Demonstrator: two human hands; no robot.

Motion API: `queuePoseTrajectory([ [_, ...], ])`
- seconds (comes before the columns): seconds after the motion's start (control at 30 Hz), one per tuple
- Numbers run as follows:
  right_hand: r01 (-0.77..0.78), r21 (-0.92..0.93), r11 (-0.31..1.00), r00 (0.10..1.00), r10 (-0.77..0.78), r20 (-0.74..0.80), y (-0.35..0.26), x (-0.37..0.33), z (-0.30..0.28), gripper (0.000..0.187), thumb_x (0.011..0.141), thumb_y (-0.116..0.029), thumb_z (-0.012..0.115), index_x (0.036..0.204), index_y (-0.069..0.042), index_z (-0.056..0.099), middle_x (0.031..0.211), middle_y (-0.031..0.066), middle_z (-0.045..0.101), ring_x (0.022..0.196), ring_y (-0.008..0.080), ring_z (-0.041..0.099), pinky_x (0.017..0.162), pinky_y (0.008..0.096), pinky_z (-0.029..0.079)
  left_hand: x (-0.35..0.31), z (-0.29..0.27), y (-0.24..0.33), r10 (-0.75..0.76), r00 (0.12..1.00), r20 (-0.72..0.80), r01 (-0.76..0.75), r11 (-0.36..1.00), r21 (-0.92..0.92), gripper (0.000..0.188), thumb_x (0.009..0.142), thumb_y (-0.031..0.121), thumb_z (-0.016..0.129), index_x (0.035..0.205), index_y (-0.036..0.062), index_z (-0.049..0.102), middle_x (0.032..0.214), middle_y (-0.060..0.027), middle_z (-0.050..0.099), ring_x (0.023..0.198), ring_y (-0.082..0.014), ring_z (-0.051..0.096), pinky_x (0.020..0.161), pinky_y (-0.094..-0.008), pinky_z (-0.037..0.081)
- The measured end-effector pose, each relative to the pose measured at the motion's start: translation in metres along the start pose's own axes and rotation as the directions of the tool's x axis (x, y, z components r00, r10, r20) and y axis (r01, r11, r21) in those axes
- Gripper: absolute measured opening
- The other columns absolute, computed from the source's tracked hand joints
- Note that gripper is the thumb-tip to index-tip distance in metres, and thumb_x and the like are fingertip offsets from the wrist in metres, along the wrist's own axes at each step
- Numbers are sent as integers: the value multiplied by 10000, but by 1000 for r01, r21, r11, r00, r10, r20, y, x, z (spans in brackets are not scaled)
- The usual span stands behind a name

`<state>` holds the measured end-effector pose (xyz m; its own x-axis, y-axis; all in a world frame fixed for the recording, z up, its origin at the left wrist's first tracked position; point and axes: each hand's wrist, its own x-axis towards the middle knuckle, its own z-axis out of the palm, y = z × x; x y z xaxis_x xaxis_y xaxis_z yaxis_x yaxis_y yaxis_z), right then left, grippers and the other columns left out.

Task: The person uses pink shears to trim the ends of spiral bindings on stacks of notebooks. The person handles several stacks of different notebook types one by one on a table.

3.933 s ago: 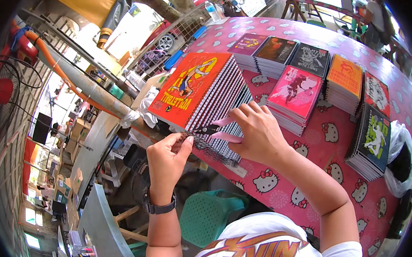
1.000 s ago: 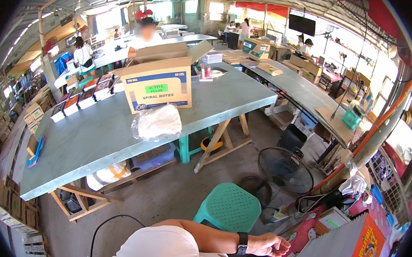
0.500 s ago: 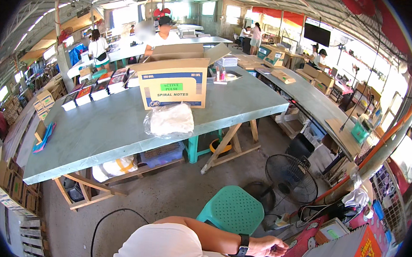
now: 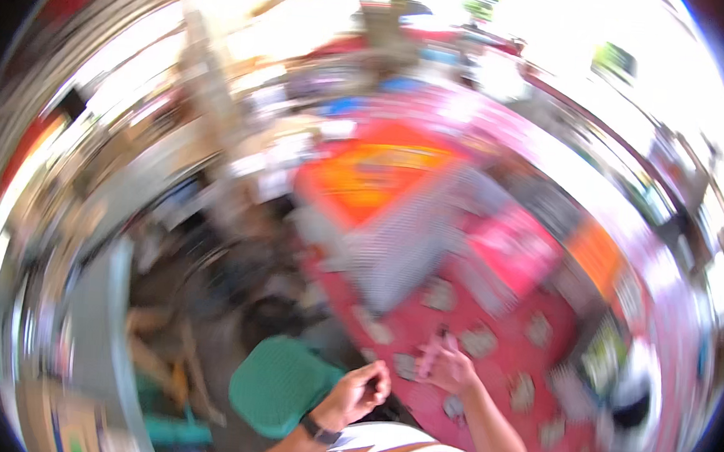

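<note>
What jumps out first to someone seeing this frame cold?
The whole view is smeared by motion. Centre stage sits a tall stack of notebooks with an orange-red cover on a pink patterned tablecloth. Below it, the left hand is curled and the right hand rests on the cloth beside a green stool.

Single head-worn fisheye cam, left of a pair, looks steeply down from above at the wearer's own chest and forearms, which enter from the lower edge. Faces fwd over a pink-covered bench (image 4: pixel 487 352) close below, w/ a green stool (image 4: pixel 279 384) at lower centre. Heavy motion blur smears the frame; edges curve toward a dark circular rim.
</note>
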<state>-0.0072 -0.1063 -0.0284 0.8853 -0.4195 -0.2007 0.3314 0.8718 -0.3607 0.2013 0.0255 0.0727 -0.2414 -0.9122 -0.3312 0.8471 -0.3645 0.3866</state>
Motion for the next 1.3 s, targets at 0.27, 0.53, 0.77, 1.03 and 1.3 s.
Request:
queuePoseTrajectory([
  [0.27, 367, -121, 922, 928, -372, -18, 12, -178, -40, 478, 849, -342, 526, 1232, -69, 443, 1146, 162, 567, 1076, 272, 555, 950, 473, 397, 90, 70, -72, -466, 883, 55, 435, 857, 277, 261, 867, 54, 510, 1119, -11, 529, 1109, -166, 579, 1048, -279, 558, 941, -375, 461],
  [0.53, 425, -198, 883, 897, -440, -39, 33, -197, -47, 469, 869, -397, 504, 1227, -101, 439, 1118, 114, 586, 1041, 249, 569, 915, 443, 440, 159, 259, -181, -739, 543, 398, 414, 648, 639, 373, 953, 232, 438, 1279, 50, 426, 1233, -125, 534, 1171, -268, 499, 971, -399, 402],
  [0.77, 446, -175, 878, 888, -458, -38, 27, -199, -49, 490, 869, -449, 470, 1215, -103, 448, 1091, 109, 591, 1023, 247, 574, 918, 448, 440, 158, 277, -192, -653, 603, 458, -84, 519, 851, 423, 941, 285, 467, 1287, 44, 443, 1289, -107, 509, 1206, -215, 469, 989, -348, 357],
  [1.03, 389, -185, 903, 909, -409, -86, 19, -192, -34, 366, 849, -313, 538, 1131, -90, 471, 1027, 91, 585, 974, 222, 583, 896, 445, 454, 102, 166, -28, -359, 844, 398, -100, 624, 775, 324, 895, 179, 549, 1118, -56, 540, 1082, -165, 614, 989, -205, 597, 905, -308, 445],
  [1.3, 201, -837, 509, 761, -619, -194, -15, -131, 71, 352, 779, -170, 705, 1046, -55, 507, 900, 36, 576, 881, 153, 567, 759, 326, 456, 2, 112, 88, 494, 655, 572, -755, 389, 527, 268, 832, 222, 640, 941, -14, 577, 792, -93, 579, 699, -153, 530, 648, -272, 430],
])
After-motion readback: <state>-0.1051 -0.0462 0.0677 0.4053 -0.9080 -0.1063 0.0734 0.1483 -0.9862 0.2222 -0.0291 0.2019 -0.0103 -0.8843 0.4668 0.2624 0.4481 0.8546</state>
